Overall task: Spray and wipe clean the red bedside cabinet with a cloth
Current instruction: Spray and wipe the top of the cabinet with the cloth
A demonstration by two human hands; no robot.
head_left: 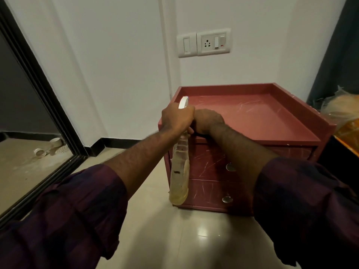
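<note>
Here we are at the red bedside cabinet (262, 117), sitting centre-right of the frame against a plain white wall, a boxy piece with a tray-like top and a raised rim round it. The matte red paint is crossed with pale scratches, on the top and down the front. There are two drawers on the front, each with a small round metal knob (230, 167), shiny against the dull red. The left hand (176, 118) comes in from the lower left and is wrapped round the neck of a spray bottle (179, 171), with the white plastic spray head (183, 102) poking up above the knuckles. The bottle hangs long and slim, clear plastic gone cloudy, with a yellowish tint pooled at its rounded base, right in front of the cabinet's left front corner. The right hand (208, 121) sits on the front rim of the top, just beside the left, back of the hand to the camera; its fingers are hidden, so I cannot tell whether it grips anything. Both sleeves are dark purple woven cloth, rolled at the forearm. Upper centre, a white switch and socket plate (204, 42); lower down, a glossy beige tiled floor (194, 239); far left, a slanting black frame (43, 94).
</note>
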